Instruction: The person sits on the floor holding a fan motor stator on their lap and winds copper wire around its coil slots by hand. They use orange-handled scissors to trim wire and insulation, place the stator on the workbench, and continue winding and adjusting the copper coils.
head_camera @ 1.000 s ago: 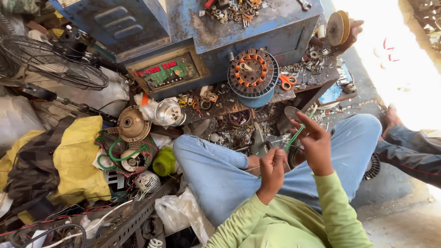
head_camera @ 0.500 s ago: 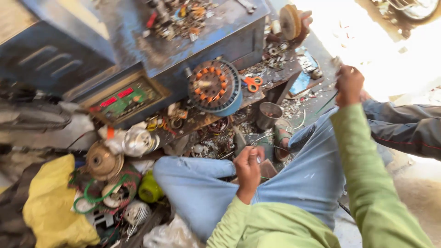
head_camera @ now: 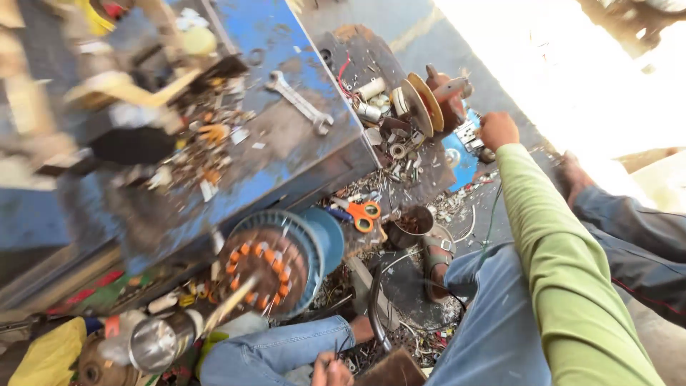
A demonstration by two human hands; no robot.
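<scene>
Right hand (head_camera: 498,130) is out at full arm stretch, fingers clenched into a fist among small parts beside the blue plate (head_camera: 461,159) and the round disc spool (head_camera: 418,106). Can't tell what the fist holds. A thin green wire (head_camera: 491,218) hangs along the green sleeve, from near the wrist down toward the knee.

Left hand (head_camera: 330,370) sits at the bottom edge by the left knee, fingers pinched on thin wire strands; mostly cut off by the frame.

Room: tight. Blue tabletop (head_camera: 286,136) edge runs diagonally and overhangs the floor clutter; a wrench (head_camera: 299,102) lies near that edge. Between tabletop and legs: stator with orange coils (head_camera: 263,263), orange-handled scissors (head_camera: 361,212), small metal cup (head_camera: 410,223), scraps everywhere. Only open ground is the bright concrete beyond the right fist. Another person's dark-trousered leg (head_camera: 629,236) lies just beside the right arm.

Versus 0.5 s ago: view swung right and up, so the tabletop's surface now fills the upper left and the circuit-board tray is almost out of frame. Right arm has reached further, from mid-air over the knee to the parts pile by the spool. Left hand stayed low near the lap.

Stator: round, ribbed blue-grey housing, ring of orange-wrapped windings, tilted against the tabletop base, a shaft lying across its face. Motion-blurred on the left.
</scene>
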